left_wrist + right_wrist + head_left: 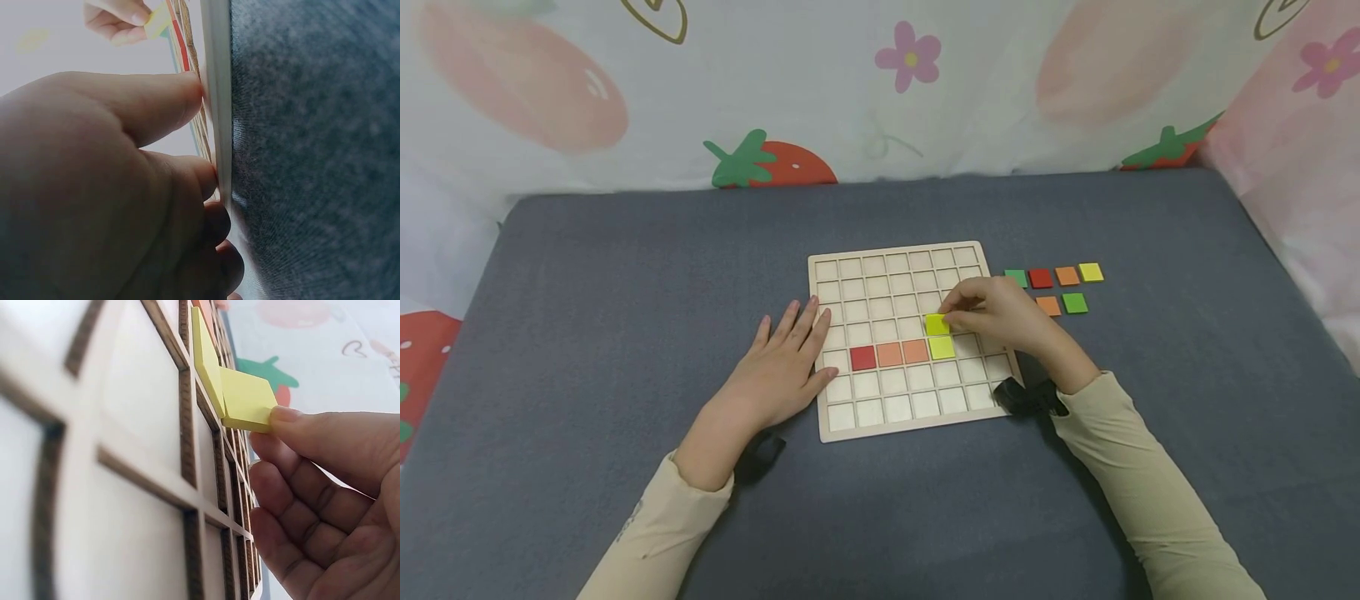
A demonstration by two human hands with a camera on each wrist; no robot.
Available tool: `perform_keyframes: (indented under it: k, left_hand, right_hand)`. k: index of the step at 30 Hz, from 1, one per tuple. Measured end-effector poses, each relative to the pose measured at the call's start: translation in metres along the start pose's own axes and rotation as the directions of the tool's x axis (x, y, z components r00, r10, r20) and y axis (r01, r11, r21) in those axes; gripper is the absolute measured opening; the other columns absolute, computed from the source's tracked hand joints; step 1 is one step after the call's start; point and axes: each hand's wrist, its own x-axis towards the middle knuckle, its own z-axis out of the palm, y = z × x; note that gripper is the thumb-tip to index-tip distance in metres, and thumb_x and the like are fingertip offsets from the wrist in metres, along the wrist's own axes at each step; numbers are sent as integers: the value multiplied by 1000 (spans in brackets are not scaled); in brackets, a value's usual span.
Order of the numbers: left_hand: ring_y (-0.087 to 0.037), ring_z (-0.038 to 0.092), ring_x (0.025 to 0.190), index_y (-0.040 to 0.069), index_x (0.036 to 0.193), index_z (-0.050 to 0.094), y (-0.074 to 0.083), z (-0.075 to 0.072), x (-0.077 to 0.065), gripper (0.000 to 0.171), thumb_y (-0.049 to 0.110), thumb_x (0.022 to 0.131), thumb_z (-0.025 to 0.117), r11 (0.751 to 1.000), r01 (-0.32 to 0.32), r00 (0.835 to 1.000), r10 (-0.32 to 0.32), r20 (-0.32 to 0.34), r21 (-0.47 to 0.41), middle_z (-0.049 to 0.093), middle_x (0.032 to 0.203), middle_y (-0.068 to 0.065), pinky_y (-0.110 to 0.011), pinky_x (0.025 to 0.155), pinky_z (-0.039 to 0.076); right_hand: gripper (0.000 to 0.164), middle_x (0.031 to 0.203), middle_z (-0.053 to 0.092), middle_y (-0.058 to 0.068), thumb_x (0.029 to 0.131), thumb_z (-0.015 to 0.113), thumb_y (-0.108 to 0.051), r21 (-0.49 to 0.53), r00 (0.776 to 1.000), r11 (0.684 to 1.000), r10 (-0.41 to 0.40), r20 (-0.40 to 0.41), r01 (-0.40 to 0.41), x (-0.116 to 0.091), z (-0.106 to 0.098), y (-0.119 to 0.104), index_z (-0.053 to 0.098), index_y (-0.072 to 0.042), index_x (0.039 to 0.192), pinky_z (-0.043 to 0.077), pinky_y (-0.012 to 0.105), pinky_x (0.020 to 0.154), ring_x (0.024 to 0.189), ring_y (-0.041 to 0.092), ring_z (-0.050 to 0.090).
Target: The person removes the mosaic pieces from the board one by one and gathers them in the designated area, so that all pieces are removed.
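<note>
A wooden grid board [887, 431] lies on the table. My left hand [775, 379] rests flat at its left edge, fingers spread, thumb and fingertips touching the frame. My right hand [1000, 308] pinches a yellow square tile [249, 398] between thumb and index finger. In the right wrist view that tile is tilted, one edge beside a second yellow tile [207, 361]. One grid row carries a red tile [862, 358], two orange tiles [889, 355] and the second yellow tile [942, 347], side by side. The held tile is over the square just behind that yellow one.
Right of the board lie several loose tiles, among them a red tile [1041, 278], a yellow tile [1091, 272] and a green tile [1075, 303]; my right hand partly covers some. Grey cloth [625, 275] covers the table. A printed curtain [977, 100] hangs behind.
</note>
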Motion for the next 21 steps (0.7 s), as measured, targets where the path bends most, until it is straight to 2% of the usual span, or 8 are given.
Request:
perform_keyframes:
  k: [15, 21]
  left_hand:
    - [-31, -3, 143, 5, 152, 8, 0, 3, 4, 72, 40, 99, 43, 1000, -9, 1000, 9, 1, -6, -1, 158, -13, -54, 112, 2]
    - [-31, -4, 143, 6, 152, 7, -1, 4, 5, 72, 40, 100, 42, 1000, 2, 1000, -2, 4, -9, -3, 158, -12, -53, 112, 1]
  right_hand:
    - [8, 87, 71, 4, 87, 67, -7, 2, 997, 998, 70, -11, -70, -1, -4, 4, 73, -5, 91, 50, 33, 71, 82, 18, 62]
    - [7, 84, 70, 4, 86, 68, -6, -8, 998, 999, 44, -46, -44, -4, -9, 6, 73, -4, 90, 45, 28, 62, 74, 17, 59]
